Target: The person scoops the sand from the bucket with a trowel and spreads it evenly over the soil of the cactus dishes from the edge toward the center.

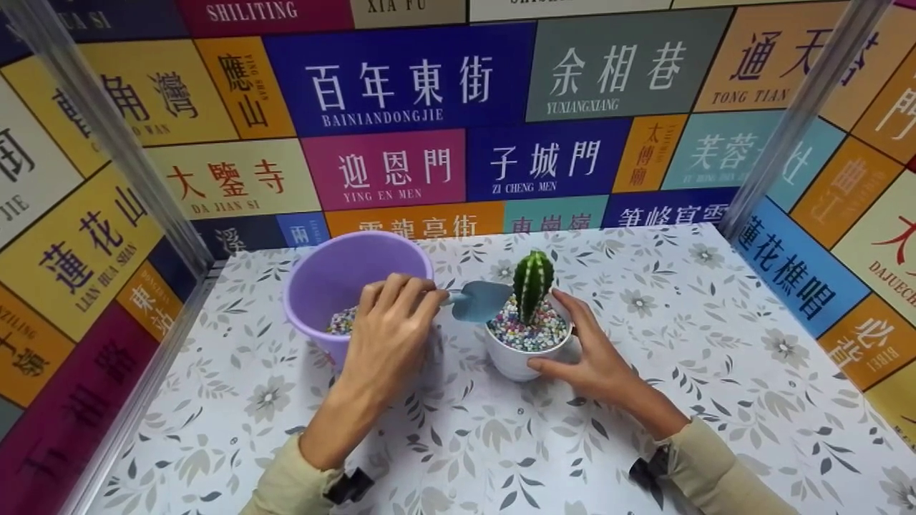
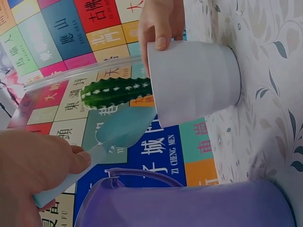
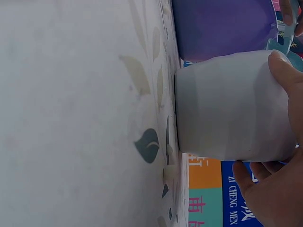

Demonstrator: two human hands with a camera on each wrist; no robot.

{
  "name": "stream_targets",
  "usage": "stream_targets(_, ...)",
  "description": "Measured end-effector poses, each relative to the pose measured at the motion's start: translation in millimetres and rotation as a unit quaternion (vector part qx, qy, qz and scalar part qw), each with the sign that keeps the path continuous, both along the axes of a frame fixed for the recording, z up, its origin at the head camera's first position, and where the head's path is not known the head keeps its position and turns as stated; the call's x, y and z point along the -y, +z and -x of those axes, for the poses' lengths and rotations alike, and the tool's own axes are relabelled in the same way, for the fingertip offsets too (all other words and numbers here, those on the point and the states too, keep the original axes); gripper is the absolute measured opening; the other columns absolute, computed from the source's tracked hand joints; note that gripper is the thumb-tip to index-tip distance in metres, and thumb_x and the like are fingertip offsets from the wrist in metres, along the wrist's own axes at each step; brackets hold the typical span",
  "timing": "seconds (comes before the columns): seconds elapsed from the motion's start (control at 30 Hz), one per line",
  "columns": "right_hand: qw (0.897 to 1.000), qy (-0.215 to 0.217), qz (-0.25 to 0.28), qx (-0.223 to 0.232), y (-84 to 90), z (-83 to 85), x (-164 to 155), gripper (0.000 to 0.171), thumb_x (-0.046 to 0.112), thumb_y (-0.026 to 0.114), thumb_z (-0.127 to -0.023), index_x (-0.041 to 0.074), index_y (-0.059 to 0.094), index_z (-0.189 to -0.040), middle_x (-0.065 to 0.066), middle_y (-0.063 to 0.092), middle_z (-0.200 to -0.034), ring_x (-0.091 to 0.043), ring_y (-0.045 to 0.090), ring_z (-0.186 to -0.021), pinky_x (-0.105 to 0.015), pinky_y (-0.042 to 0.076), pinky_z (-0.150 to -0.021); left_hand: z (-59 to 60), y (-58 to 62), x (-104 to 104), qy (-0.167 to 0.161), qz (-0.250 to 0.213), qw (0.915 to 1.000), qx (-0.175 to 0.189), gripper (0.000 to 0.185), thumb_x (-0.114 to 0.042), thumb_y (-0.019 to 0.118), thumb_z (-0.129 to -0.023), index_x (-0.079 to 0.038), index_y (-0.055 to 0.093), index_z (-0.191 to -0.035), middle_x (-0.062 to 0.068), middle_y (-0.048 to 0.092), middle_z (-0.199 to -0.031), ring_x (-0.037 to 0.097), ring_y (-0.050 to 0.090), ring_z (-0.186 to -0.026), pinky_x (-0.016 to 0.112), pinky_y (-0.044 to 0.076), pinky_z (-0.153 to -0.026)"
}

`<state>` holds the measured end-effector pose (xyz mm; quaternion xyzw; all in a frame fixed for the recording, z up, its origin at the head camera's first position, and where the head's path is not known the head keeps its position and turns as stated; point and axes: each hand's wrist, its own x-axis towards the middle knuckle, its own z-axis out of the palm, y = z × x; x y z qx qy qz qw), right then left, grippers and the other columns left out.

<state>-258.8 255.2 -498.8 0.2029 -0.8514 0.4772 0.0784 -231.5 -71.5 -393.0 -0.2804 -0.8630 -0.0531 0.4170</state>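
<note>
My left hand (image 1: 393,325) grips the handle of a small blue-green trowel (image 1: 481,300). The trowel's blade reaches the left rim of a white pot (image 1: 519,363), close beside a green ribbed cactus (image 1: 534,282). Multicoloured pebbles (image 1: 526,330) surround the cactus base inside the pot. With thumb in front and fingers behind, my right hand (image 1: 597,357) holds the pot's right side; the right wrist view shows these fingers round the white wall. Under and behind my left hand stands a purple bucket (image 1: 308,307), with more pebbles (image 1: 342,322) visible at its bottom, partly hidden by the hand.
A white tabletop with a grey leaf and flower print (image 1: 272,397) carries the pot and bucket. Behind it rises a wall of coloured panels with lettering (image 1: 401,79). Clear upright edge strips stand at the left (image 1: 114,136) and right (image 1: 794,107) corners.
</note>
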Motion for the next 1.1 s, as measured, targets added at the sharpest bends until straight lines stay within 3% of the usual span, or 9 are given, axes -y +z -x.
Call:
stream_targets(0.2,1.0,0.004,0.0,0.002,-0.3,0.7,0.1,0.113,0.033,0.094,-0.085,0.018,0.023,-0.173,-0.012,0.029,-0.175,-0.04,0.032,-0.162,-0.066,0.035,-0.126,3.7,-0.6,4.5,0.006,-0.025,0.9996,-0.008,0.018,-0.008,0.073,-0.099,-0.016,0.079,-0.114,0.003,0.076,-0.113,0.026,0.064,-0.107,0.041,0.048,-0.092)
stream_targets(0.37,1.0,0.008,0.004,0.0,-0.9,1.1,-0.1,0.113,0.031,0.093,-0.086,0.013,0.022,-0.172,-0.013,0.029,-0.175,-0.04,0.032,-0.162,-0.066,0.037,-0.124,6.4,-0.8,12.0,-0.004,-0.084,0.996,0.031,0.017,-0.013,0.079,-0.098,-0.016,0.08,-0.115,0.003,0.076,-0.112,0.027,0.063,-0.108,0.045,0.045,-0.096)
stream_targets(0.67,1.0,0.01,0.01,-0.006,-0.6,1.8,0.1,0.115,0.029,0.095,-0.084,0.012,0.023,-0.172,-0.014,0.03,-0.174,-0.04,0.034,-0.161,-0.065,0.037,-0.125,13.7,-0.9,40.2,-0.018,-0.219,0.9675,0.125,0.021,-0.017,0.082,-0.096,-0.016,0.08,-0.117,0.003,0.076,-0.111,0.027,0.06,-0.106,0.045,0.037,-0.095)
stream_targets(0.9,1.0,0.007,0.009,-0.006,-1.3,2.0,-0.2,0.116,0.029,0.096,-0.083,0.012,0.023,-0.172,-0.014,0.03,-0.175,-0.04,0.033,-0.161,-0.064,0.036,-0.125,18.5,-0.8,64.5,0.004,-0.275,0.9474,0.164,0.023,-0.013,0.083,-0.095,-0.013,0.081,-0.118,0.009,0.078,-0.113,0.031,0.06,-0.107,0.044,0.036,-0.095)
stream_targets(1.1,1.0,0.003,0.006,-0.003,-0.6,1.9,-0.8,0.117,0.031,0.096,-0.083,0.012,0.023,-0.172,-0.013,0.03,-0.175,-0.04,0.033,-0.161,-0.064,0.036,-0.126,21.4,0.0,80.1,0.022,-0.296,0.9375,0.182,0.023,-0.013,0.081,-0.097,-0.011,0.081,-0.12,0.012,0.078,-0.118,0.034,0.061,-0.116,0.049,0.037,-0.101)
